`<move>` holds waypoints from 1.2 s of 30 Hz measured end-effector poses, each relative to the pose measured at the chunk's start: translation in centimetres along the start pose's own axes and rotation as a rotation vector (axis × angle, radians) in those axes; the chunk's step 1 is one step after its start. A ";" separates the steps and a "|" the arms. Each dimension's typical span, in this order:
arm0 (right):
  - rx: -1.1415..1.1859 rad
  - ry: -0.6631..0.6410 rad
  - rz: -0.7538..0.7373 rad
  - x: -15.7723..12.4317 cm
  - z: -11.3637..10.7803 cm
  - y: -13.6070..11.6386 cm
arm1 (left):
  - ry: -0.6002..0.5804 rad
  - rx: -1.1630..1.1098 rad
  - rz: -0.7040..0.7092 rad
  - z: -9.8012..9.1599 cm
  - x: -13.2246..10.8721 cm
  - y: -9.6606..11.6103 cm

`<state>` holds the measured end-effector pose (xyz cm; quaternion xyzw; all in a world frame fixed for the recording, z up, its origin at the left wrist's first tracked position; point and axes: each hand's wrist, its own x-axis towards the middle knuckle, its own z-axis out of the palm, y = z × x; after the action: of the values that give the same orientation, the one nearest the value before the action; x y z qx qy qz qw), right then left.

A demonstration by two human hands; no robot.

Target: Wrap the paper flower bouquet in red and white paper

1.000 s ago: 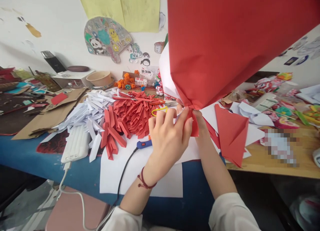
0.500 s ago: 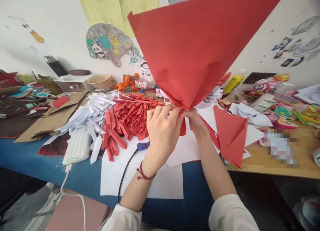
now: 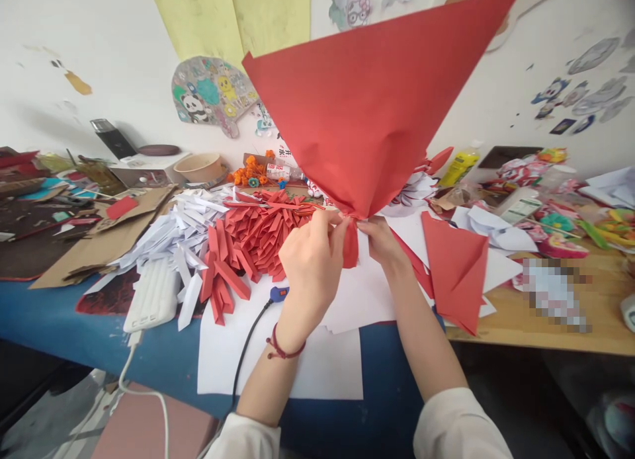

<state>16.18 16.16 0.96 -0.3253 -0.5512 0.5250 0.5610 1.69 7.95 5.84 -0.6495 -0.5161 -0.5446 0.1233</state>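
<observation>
A large sheet of red paper (image 3: pixel 377 108) fans upward over the table, gathered into a narrow neck at its bottom. My left hand (image 3: pixel 315 254) pinches this neck from the left, thumb and forefinger together. On the other side, the fingers of my right hand (image 3: pixel 381 241) close on the same gathered part. A short red tail of the paper hangs below the pinch, between the hands. Behind my left hand lies a heap of folded red paper strips (image 3: pixel 262 234). White paper sheets (image 3: pixel 327 366) lie flat under my forearms.
Folded white strips (image 3: pixel 183 221) are piled at the left, near a white power bank (image 3: pixel 153 293) with a cable. A blue-handled tool (image 3: pixel 278 293) with a black cord lies by my left wrist. Folded red paper (image 3: pixel 454 267) rests at the right, below a yellow bottle (image 3: pixel 460 165).
The red sheet's upper right corner has come down and leftward in view. Both hands have shifted slightly left, still gripping the gathered neck; my left fingers are drawn tighter into a pinch.
</observation>
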 end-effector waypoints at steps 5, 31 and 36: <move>0.031 -0.004 -0.001 0.0 -0.3 0.8 | -0.147 0.086 0.085 0.3 0.8 0.4; 0.111 -0.124 0.022 -0.3 -0.1 0.5 | -0.173 0.227 0.308 0.6 1.6 -0.8; 0.109 -0.072 0.018 -0.3 0.1 0.0 | -0.193 0.135 0.249 0.6 1.6 -0.9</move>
<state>16.17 15.83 0.84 -0.2802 -0.5388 0.5708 0.5527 1.12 9.60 6.62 -0.7478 -0.4766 -0.4244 0.1831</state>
